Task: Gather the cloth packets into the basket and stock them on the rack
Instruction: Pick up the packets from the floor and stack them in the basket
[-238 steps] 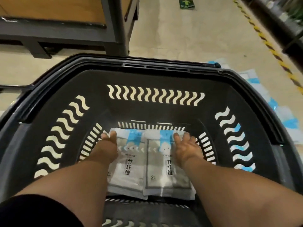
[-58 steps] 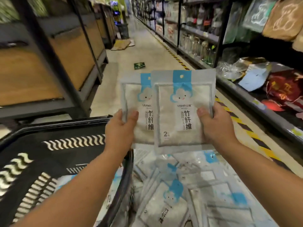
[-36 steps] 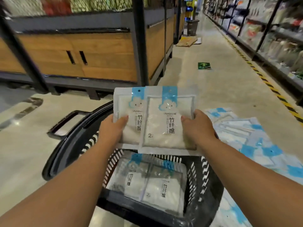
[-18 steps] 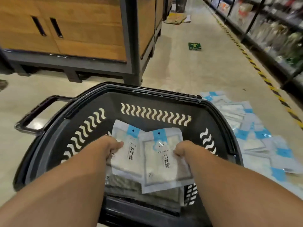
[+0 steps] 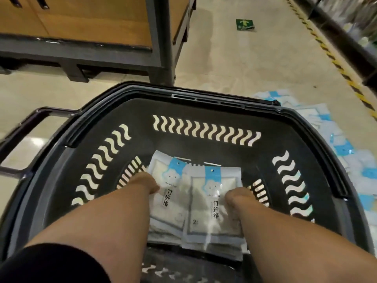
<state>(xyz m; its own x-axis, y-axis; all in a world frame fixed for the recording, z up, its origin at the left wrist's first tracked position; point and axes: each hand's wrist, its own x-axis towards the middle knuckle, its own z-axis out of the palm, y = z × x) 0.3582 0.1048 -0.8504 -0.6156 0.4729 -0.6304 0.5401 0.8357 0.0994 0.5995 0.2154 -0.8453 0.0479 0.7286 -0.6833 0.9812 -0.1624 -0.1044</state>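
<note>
Both arms are down inside the black basket (image 5: 204,98). The left hand (image 5: 145,183) is clamped on the outer edge of the left packet (image 5: 170,201), and the right hand (image 5: 237,198) has the outer edge of the right packet (image 5: 212,205). The fingers on both sides curl round those edges and mostly tuck out of sight beneath. The two cloth packets sit side by side, the right one overlapping the left, and they rest on a pile (image 5: 163,234) of the same packets on the basket floor.

Progress? I'd call it partway through the gathering. There's a layered pile in the basket, but plenty of loose packets (image 5: 346,152) lie scattered on the floor (image 5: 244,64) just beyond the basket's right rim. Those need collecting, and by my reading the stocking on the rack hasn't begun; no rack shelf with these packets is in view.

Now the labels. Each top packet carries a blue header tab with a hang hole, a white cloud face below it, and the black vertical characters 竹纤维. The right one also shows a "2" near its lower left corner. A small brand line sits under each cloud, too fine to read. Out on the floor, a green sign (image 5: 244,25) shows an upward arrow, and a yellow-and-black hazard stripe (image 5: 334,60) runs along the right.
</note>
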